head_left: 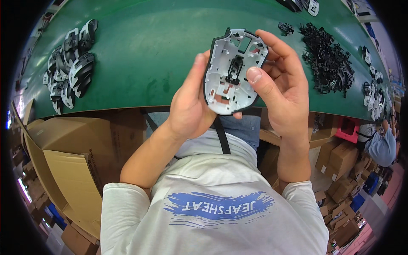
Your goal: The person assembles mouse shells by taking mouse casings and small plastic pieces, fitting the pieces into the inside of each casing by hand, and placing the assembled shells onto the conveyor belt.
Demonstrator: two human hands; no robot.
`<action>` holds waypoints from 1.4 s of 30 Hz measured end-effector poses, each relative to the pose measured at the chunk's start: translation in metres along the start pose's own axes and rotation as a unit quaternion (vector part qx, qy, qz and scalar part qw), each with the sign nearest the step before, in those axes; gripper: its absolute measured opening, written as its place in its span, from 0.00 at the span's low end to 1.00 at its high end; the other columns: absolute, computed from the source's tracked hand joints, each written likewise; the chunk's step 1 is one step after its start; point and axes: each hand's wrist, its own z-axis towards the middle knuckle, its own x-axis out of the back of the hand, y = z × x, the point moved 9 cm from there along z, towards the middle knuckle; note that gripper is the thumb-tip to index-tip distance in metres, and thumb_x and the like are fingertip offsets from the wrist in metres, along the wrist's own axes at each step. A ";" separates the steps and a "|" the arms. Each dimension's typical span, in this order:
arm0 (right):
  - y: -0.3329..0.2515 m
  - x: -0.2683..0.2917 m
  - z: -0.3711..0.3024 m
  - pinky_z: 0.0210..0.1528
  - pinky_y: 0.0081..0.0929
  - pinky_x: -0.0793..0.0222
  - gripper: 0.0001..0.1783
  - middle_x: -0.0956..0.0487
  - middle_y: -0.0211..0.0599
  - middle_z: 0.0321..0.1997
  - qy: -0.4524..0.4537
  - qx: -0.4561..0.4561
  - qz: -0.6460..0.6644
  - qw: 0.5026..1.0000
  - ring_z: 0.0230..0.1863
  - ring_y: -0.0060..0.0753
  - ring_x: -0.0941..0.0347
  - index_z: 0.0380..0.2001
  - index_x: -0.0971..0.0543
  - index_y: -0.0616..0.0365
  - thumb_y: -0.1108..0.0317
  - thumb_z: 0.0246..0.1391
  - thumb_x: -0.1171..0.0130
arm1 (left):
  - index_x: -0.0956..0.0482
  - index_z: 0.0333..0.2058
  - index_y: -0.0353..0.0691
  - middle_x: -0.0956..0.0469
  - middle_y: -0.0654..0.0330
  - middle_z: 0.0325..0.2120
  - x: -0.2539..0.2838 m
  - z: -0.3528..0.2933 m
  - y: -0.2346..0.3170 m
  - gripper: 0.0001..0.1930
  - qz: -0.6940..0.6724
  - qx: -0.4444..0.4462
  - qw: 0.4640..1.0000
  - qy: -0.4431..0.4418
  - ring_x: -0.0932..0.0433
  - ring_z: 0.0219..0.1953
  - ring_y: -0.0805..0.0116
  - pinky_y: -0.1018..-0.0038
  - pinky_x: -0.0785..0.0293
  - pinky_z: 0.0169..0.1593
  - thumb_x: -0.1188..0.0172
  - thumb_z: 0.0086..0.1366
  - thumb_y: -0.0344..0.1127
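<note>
Between my hands, above the table's near edge, I hold a computer mouse shell (220, 78) with its hollow white inside facing up and a black rim around it. A small black plastic part (234, 70) sits in the middle of the shell. My left hand (190, 97) grips the shell's left side, fingers behind it. On the right side, my right hand (282, 80) holds the shell with its thumb over the inner edge and the other fingers at the back and top. Small posts and cut-outs show inside the shell.
A green table (140, 55) spans the far side. Several black-and-white mouse shells (70, 63) lie piled at left. A heap of small black parts (327, 59) lies at right, with more shells (373, 100) beyond. Cardboard boxes (70, 170) stand at lower left. Another person (379, 146) is at far right.
</note>
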 end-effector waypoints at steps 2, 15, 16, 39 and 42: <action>0.002 0.003 0.001 0.57 0.29 0.24 0.33 0.23 0.41 0.59 -0.002 0.034 -0.030 0.999 0.51 0.29 0.23 0.69 0.28 0.64 0.70 0.64 0.30 | 0.38 0.70 0.36 0.20 0.55 0.56 -0.002 -0.008 0.004 0.27 0.123 -0.011 0.984 0.125 0.16 0.50 0.67 0.66 0.12 0.38 0.58 0.84 0.48; 0.010 -0.024 -0.014 0.60 0.35 0.21 0.42 0.25 0.48 0.66 -0.002 0.092 -0.272 0.958 0.58 0.41 0.21 0.74 0.33 0.62 0.79 0.54 0.36 | 0.30 0.60 0.27 0.16 0.46 0.46 0.016 -0.018 0.018 0.22 0.479 -0.114 0.838 0.237 0.17 0.46 0.61 0.66 0.21 0.53 0.49 0.68 0.25; 0.012 -0.025 -0.014 0.60 0.35 0.21 0.42 0.25 0.48 0.66 0.000 0.091 -0.271 0.958 0.58 0.41 0.21 0.74 0.33 0.62 0.79 0.54 0.36 | 0.30 0.60 0.27 0.17 0.44 0.46 0.016 -0.019 0.019 0.21 0.507 -0.136 0.819 0.232 0.16 0.46 0.58 0.64 0.21 0.53 0.49 0.68 0.25; 0.022 0.099 0.040 0.47 0.33 0.22 0.28 0.14 0.37 0.43 0.119 0.014 -0.379 0.918 0.39 0.30 0.18 0.63 0.20 0.56 0.56 0.64 0.32 | 0.37 0.70 0.35 0.21 0.50 0.56 -0.031 -0.176 0.130 0.27 0.458 -0.192 0.794 0.352 0.17 0.53 0.59 0.64 0.16 0.53 0.45 0.76 0.33; 0.024 0.145 0.066 0.43 0.35 0.22 0.26 0.14 0.35 0.41 0.212 0.006 -0.465 0.859 0.36 0.32 0.18 0.60 0.18 0.56 0.54 0.65 0.34 | 0.37 0.70 0.32 0.22 0.47 0.59 -0.083 -0.299 0.237 0.26 0.542 -0.338 0.628 0.444 0.20 0.58 0.57 0.65 0.21 0.59 0.47 0.80 0.36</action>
